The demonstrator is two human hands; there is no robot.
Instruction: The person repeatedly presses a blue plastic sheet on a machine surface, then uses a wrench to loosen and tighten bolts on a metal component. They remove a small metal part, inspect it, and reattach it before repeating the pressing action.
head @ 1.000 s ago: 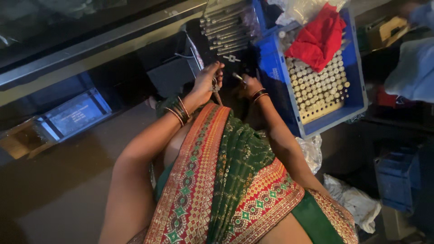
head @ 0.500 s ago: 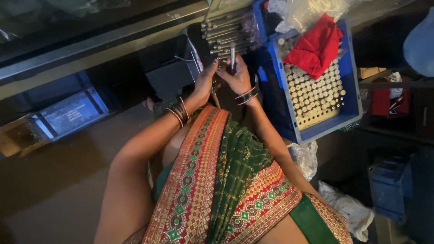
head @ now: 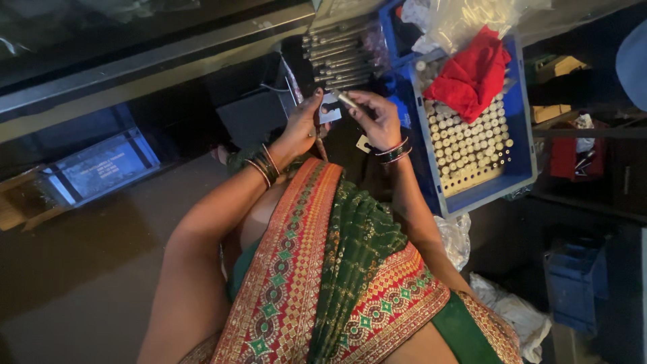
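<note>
Two hands meet over the lap, and the work sits right between them. Right hand [head: 379, 121] is pinched closed on a slim metal pin [head: 347, 100], fingertip grip near one end, the shaft angled up and to the left. Left hand [head: 301, 125] is closed too, thumb and fingers clamped on a small pale tag [head: 329, 111] that touches the pin's lower end. Looks like the pin is being mated with that tag, so the sound way to do it, to my eye, is to keep the left hand steady as the anvil and let only the right fingertips steer, holding the pin close to its tip so it doesn't wobble. Bangles [head: 264, 164] ride the left wrist, a band [head: 393, 151] the right, both clear of the work. Just above the hands lies a row of similar metal rods [head: 337, 50]. To the right, a blue crate [head: 520, 135] packed with upright cylinder ends, a red cloth [head: 472, 74] draped over its top corner, and clear plastic [head: 472, 17] above that. Light is dim here; whether the tag has a hole, I can't tell
</note>
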